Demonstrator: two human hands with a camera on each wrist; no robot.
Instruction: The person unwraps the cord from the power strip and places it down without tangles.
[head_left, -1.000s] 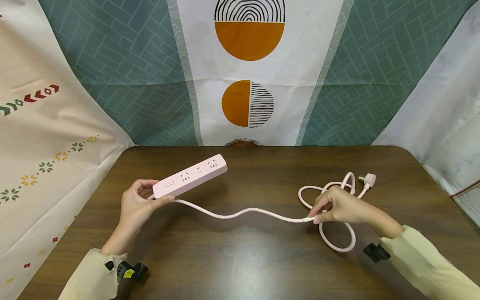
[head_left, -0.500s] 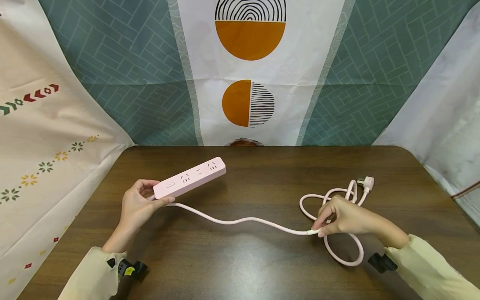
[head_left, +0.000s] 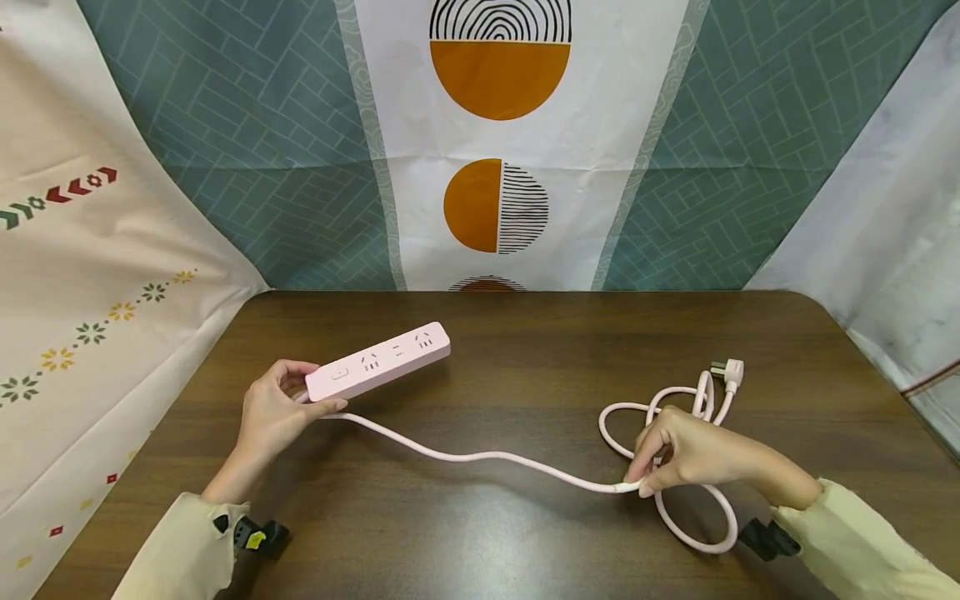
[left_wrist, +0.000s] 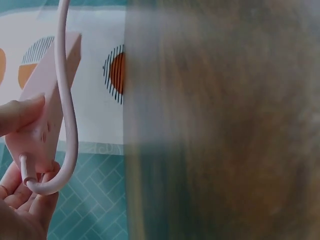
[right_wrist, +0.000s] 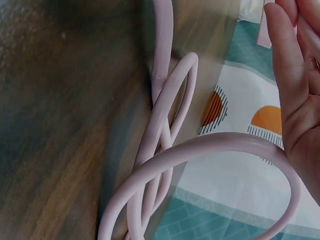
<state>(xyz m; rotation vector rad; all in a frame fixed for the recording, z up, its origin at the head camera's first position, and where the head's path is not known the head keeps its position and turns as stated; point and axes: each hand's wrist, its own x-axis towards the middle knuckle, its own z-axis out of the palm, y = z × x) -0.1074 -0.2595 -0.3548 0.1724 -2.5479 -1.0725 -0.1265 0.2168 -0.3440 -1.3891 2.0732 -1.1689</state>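
Observation:
My left hand (head_left: pixel 273 408) grips the near end of a pale pink power strip (head_left: pixel 378 362), thumb on one side and fingers on the other. The strip slants up to the right, its sockets and switch facing up. In the left wrist view the power cord (left_wrist: pixel 71 130) leaves the strip's end and bends sharply back alongside it. Across the table the cord (head_left: pixel 480 457) sags in a gentle wave to my right hand (head_left: pixel 693 450). There thumb and fingertips pinch it beside a pale yellowish band (head_left: pixel 626 487). Loose cord loops (right_wrist: pixel 220 142) hang by that hand in the right wrist view.
A pink plug (head_left: pixel 734 375) with metal prongs is behind the right hand at the cord's end. Everything is over a dark brown wooden table (head_left: pixel 525 350). Patterned cloth (head_left: pixel 652 208) hangs along the back and sides. Both wrists wear black camera mounts (head_left: pixel 258 537).
My right hand has come toward the front of the table and slightly right, drawing cord and loops along. The plug has shifted a little nearer. The strip's far end has dipped slightly.

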